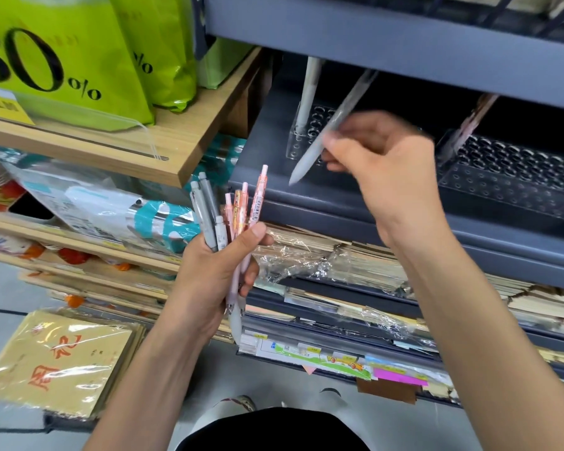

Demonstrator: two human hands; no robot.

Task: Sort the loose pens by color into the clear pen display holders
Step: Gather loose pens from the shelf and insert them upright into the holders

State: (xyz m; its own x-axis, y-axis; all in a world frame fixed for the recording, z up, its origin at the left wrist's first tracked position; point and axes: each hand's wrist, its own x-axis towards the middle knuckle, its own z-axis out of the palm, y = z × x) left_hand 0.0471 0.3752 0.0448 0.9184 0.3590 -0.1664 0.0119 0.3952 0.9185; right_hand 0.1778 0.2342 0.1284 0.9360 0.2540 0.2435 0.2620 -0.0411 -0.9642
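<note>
The right hand (381, 164) is pinching a grey pen (326, 135) between thumb and fingertips, its grip clamped on the barrel's lower half, tip pointing down and away to the left. Just behind that grip, the left clear holder (302, 138) is sitting on the dark shelf (274, 177), and one grey-white pen (308, 92) is already standing in a back hole. Off to the right of the grip, the right clear holder (502, 177) is carrying what looks like a single pinkish pen (469, 125), blurred, leaning at its near-left corner.

Below and to the left of the right grip, the left hand (215, 271) is closed around the remaining bundle (232, 216): about three grey pens and about four pink-orange ones, ends fanning upward.

By my reading, the sorting is only beginning: one pen appears seated per holder, one grey pen is on its way, and most of the stock is waiting in the left fist. Nearly every hole is showing empty.

Readable writing is scarce. The green bag (62, 60) up and left is showing "30%" in large black print; a yellow tag beside it is too blurred to read. The pens' barcode labels are illegible.
</note>
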